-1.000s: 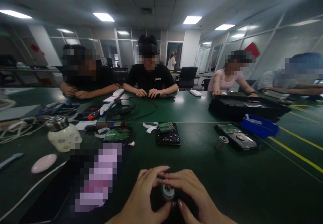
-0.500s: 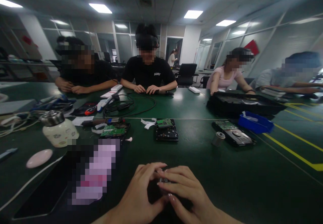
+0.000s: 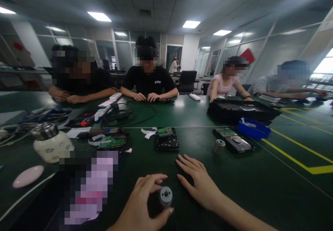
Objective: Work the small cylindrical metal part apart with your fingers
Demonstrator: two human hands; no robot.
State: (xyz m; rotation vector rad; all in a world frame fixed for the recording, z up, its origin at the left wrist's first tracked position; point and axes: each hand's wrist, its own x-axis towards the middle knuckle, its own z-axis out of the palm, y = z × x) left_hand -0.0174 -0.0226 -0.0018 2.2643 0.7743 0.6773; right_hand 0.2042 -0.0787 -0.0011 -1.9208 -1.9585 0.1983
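Note:
A small silver cylindrical motor (image 3: 165,195) stands upright on the green table in front of me, its round end facing up. My left hand (image 3: 145,199) curls round it from the left, thumb at the near side and fingers at the far side. To the right of the motor, my right hand (image 3: 197,180) is stretched out low over the table with fingers spread, holding nothing. A second metal cylinder (image 3: 219,147) stands farther right, beyond my right hand. Close to it lies a hard drive (image 3: 235,140) with a green circuit board.
Another hard drive (image 3: 168,142) with a loose circuit board lies ahead, and one more board (image 3: 112,141) is left. A pixelated phone-like item, a cream bottle (image 3: 53,146) and a pink oval case (image 3: 28,176) are at left. A blue bin (image 3: 255,129) and black tray (image 3: 241,111) stand right. Co-workers sit opposite.
My right hand has let go of the motor and moved right and forward, its fingers opening out. My left hand stays round the motor, which now shows fully. The view has tilted up slightly.

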